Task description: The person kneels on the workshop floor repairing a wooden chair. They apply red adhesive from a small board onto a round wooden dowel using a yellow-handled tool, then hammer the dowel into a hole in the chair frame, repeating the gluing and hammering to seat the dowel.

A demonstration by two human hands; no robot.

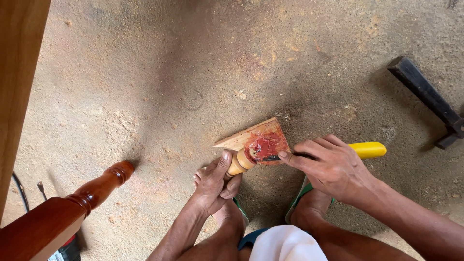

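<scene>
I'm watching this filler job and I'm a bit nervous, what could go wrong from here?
1. The blade of the knife in the right hand works close to the left hand's thumb on the knob; a slip could cut it.
2. The knob rests near bare toes, so a slip could reach them.
3. Red putty on the wedge might pick up sawdust from the floor.

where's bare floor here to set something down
Bare dusty floor lies above the wooden wedge, between the varnished turned leg and the black bar. It is crowded where the left hand and right hand work.
</scene>
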